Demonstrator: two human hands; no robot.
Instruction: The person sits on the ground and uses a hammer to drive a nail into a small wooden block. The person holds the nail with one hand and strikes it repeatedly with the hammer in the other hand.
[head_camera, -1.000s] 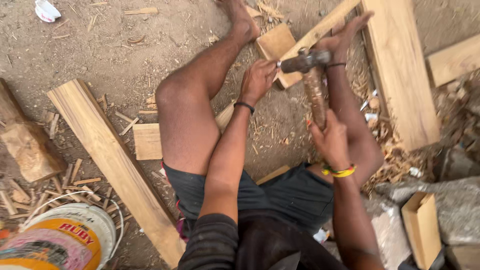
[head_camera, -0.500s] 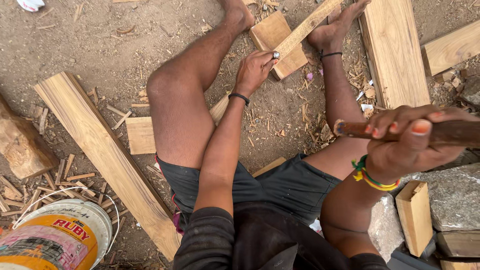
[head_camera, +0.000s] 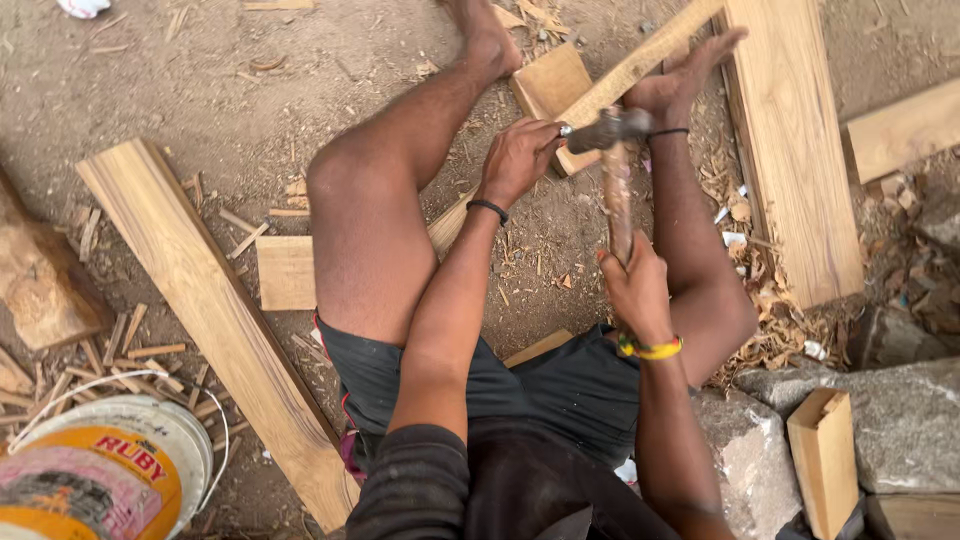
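Beside plank (head_camera: 215, 310), lidded paint bucket (head_camera: 110, 470), contents hidden

The person wears dark grey shorts (head_camera: 520, 385) with a thin red edge at the left leg opening, and a dark top with fine stripes (head_camera: 420, 490) whose sleeve covers the left upper arm. The left hand (head_camera: 518, 160) has 1 thin black band (head_camera: 488, 209) at the wrist. The right hand (head_camera: 636, 290) has a yellow band with some green (head_camera: 650, 349) at the wrist. 1 thin black band (head_camera: 668, 132) circles the right ankle. Both feet are bare, and both forearms are bare too
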